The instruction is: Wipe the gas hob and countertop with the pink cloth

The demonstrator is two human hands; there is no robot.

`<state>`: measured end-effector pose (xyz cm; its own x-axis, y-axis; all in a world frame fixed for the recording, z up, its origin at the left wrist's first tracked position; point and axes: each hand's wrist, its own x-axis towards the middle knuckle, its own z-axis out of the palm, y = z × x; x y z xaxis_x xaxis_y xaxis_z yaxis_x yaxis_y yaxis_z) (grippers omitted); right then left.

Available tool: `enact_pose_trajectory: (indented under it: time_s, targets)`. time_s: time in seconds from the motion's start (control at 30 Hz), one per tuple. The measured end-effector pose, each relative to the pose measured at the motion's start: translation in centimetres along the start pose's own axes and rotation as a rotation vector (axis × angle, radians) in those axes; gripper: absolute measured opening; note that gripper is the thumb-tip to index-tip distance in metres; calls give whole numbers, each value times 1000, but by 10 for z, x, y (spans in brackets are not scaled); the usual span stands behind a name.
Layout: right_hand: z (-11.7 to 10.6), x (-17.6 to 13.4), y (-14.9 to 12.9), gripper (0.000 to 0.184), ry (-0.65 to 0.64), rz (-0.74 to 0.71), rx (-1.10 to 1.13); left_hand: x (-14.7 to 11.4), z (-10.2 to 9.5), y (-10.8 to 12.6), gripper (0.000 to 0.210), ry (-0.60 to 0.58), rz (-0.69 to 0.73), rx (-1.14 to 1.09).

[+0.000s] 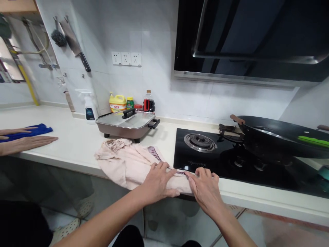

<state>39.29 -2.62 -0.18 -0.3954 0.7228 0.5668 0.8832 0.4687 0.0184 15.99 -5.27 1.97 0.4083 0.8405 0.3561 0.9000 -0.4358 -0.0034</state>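
Observation:
A pale pink towel (133, 164) lies bunched along the counter's front edge, its left part crumpled and hanging a little over the edge. A patterned purple strip shows along its border. My left hand (160, 180) grips the towel's right part, fingers bent over the top and thumb at the front. Close by on the right, my right hand (204, 187) pinches the towel's right end between thumb and fingers, beside the front corner of the black gas stove (196, 161). Part of the folded cloth is hidden under both hands.
Behind the towel stands a lidded electric pan (125, 128). A wok (277, 137) sits on the stove's right side, under the range hood (244, 41). At left, another person's hands (28, 144) press on a blue cloth (41, 129). A spray bottle (89, 108) stands near the wall.

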Motion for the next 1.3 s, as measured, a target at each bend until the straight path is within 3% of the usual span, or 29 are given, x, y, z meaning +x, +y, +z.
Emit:
enact_pose_trajectory:
  time_s: [0.43,0.6,0.73,0.87,1.17,1.3]
  targets:
    - [-9,-27,57,32,32,59,-89,36,21,76,77,27,-80,105]
    - [-6,-31,68,28,54,72,-142,47,28,89,75,85,-25,84]
    - [-4,-25,53,27,27,107,-101,47,30,83,67,115,-26,-3]
    - [1,-24,28,34,12,-2,22,40,31,69,71,110,-18,-37]
    - [0,-24,-12,37,27,-101,26,0,13,32,53,74,-2,-87]
    - [-3,-12,-21,36,-16,-115,54,-12,8,21,59,96,-2,-96]
